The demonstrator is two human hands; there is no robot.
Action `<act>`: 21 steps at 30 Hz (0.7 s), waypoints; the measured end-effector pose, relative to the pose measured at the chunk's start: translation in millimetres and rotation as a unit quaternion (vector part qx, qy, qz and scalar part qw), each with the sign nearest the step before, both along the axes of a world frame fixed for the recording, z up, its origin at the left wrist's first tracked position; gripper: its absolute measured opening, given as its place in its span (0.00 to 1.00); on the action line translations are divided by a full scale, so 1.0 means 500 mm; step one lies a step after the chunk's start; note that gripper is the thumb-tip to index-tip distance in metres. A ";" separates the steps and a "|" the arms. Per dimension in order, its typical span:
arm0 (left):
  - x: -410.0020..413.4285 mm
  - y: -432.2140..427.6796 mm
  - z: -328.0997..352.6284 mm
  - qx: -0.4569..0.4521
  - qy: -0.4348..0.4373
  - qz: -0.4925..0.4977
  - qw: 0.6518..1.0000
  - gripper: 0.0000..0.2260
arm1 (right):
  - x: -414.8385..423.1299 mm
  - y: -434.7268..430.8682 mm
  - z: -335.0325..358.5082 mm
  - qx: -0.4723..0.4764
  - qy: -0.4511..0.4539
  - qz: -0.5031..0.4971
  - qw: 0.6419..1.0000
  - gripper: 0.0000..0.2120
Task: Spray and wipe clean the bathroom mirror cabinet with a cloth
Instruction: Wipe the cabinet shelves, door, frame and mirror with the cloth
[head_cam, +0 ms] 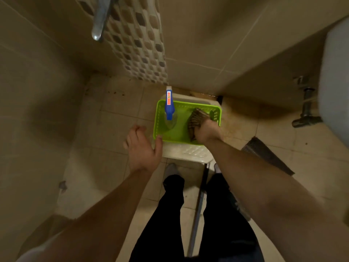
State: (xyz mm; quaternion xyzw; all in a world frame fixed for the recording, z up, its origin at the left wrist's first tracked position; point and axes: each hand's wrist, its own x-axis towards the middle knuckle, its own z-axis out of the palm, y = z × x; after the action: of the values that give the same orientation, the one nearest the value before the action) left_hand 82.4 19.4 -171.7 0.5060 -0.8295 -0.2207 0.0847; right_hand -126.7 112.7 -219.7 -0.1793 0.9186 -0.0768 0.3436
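A green plastic basket (161,110) sits on a white plastic stool (187,152) on the bathroom floor. Inside it, at the left, stands a clear spray bottle with a blue trigger head (169,107). At the right of the basket lies a brown striped cloth (195,118), and my right hand (206,130) grips its near end. My left hand (140,146) hovers just left of the basket's near corner, fingers loosely curled and holding nothing. The mirror cabinet is out of view.
A white washbasin (334,87) with its drain pipe (306,106) hangs at the right. A metal tap (101,17) juts out at the top left beside mosaic tiles. A dark floor drain grate (266,154) lies right of the stool. My legs in black trousers stand below.
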 end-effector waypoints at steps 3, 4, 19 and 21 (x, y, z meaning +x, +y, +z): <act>-0.030 0.046 0.065 0.049 0.003 0.088 0.995 0.17 | 0.009 0.027 0.085 -0.078 0.000 -0.068 0.995 0.14; -0.047 0.062 0.093 0.086 0.029 0.101 0.991 0.16 | 0.011 0.043 0.124 -0.111 -0.013 -0.103 0.988 0.11; -0.296 0.218 0.299 0.687 0.181 0.185 0.679 0.22 | -0.033 0.344 0.649 -0.657 -0.355 -0.404 0.528 0.05; -0.329 0.257 0.331 0.707 0.199 0.143 0.664 0.20 | -0.053 0.406 0.678 -0.690 -0.369 -0.385 0.490 0.07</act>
State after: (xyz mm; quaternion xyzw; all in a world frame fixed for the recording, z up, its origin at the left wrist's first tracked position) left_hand -81.9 147.7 -6.3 0.4705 -0.3052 -0.8214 -0.1043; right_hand -153.1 315.8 119.2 0.0575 0.3391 -0.8696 0.3543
